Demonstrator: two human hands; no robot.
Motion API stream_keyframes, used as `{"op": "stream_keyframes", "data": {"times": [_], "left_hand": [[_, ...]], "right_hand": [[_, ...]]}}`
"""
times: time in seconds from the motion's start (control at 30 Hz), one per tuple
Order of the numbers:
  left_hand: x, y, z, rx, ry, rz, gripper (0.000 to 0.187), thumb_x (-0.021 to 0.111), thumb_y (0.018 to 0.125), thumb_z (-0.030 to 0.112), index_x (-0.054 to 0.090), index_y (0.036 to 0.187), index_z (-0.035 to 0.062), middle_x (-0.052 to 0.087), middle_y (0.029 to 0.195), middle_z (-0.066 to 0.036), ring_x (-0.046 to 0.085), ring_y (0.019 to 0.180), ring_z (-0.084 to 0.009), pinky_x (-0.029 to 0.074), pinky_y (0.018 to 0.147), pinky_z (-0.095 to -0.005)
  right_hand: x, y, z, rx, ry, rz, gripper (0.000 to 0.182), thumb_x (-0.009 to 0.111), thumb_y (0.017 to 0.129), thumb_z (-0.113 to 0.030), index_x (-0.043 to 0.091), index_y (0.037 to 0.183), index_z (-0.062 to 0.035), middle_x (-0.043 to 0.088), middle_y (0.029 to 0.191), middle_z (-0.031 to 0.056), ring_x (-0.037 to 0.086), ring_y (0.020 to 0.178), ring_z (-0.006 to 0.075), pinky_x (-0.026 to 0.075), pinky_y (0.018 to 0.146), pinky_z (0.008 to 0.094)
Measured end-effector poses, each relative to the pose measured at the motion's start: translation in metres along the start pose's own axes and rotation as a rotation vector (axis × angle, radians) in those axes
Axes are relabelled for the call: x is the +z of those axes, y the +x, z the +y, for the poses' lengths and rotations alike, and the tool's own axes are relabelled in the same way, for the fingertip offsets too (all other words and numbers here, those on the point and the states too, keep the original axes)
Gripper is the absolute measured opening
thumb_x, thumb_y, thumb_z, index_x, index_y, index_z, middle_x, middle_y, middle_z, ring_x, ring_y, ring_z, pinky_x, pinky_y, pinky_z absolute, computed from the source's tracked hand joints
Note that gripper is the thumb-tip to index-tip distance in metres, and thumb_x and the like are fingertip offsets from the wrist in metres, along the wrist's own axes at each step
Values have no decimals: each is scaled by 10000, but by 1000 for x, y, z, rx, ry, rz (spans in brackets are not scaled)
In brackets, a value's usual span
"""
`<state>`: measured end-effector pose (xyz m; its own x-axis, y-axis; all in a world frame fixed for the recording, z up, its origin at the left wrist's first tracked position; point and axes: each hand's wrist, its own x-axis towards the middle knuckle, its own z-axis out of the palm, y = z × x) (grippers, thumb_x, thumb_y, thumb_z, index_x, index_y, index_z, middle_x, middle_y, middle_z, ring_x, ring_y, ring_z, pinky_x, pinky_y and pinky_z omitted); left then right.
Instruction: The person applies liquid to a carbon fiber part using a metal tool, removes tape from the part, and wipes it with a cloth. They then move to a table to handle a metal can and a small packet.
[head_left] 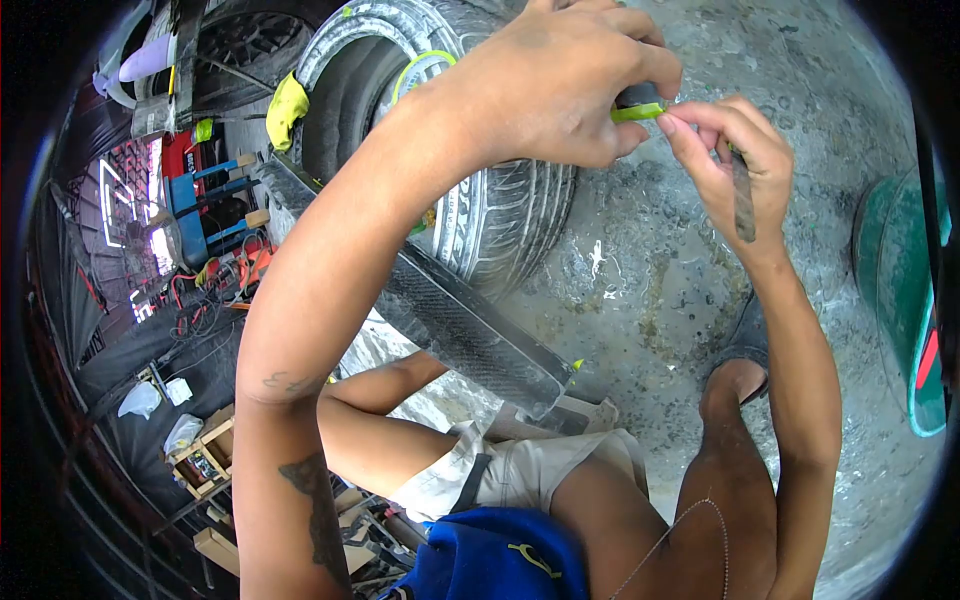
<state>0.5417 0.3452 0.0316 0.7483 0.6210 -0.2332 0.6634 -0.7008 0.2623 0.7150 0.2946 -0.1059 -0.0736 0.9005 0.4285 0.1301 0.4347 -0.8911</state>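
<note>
My left hand (580,85) is up at the top centre, its fingers curled round a small dark piece (640,95) that they mostly hide. A short bright yellow-green strip (637,112), which looks like tape, runs out from it towards my right hand (745,150). The thumb and forefinger of that hand pinch the strip's end. A flat, worn grey blade-like tool (743,200) is tucked in the same palm, pointing down along the wrist. Below my left forearm, a long dark woven-pattern panel (480,325) slants across beside a tyre (515,220).
Yellow-green material (287,110) hangs at the tyre's upper left. A green tub-like container (890,260) stands at the right on wet-looking concrete (640,270). Cables, tools and a wooden box (205,460) crowd the left. Another person's bare leg appears to be near the panel.
</note>
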Motion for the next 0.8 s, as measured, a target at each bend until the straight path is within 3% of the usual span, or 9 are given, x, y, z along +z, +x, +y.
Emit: {"op": "stream_keyframes", "data": {"times": [0.27,0.8], "left_hand": [[2,-3,-2,42,-52,61,303,708,757,157,652,1037,57,621,1085,-141,567,1085,-318,392,939,-429],[6,-3,-3,58,-45,84,331,702,744,161,655,1054,53,619,1067,-142,571,1065,-316,395,919,-430]], "right_hand": [[0,-1,-1,-82,-94,44,157,796,736,-33,742,874,-83,561,685,15,530,629,127,422,568,265],[13,2,-11,-60,-167,129,146,752,684,-20,680,797,-76,492,663,8,477,594,118,400,536,264]]}}
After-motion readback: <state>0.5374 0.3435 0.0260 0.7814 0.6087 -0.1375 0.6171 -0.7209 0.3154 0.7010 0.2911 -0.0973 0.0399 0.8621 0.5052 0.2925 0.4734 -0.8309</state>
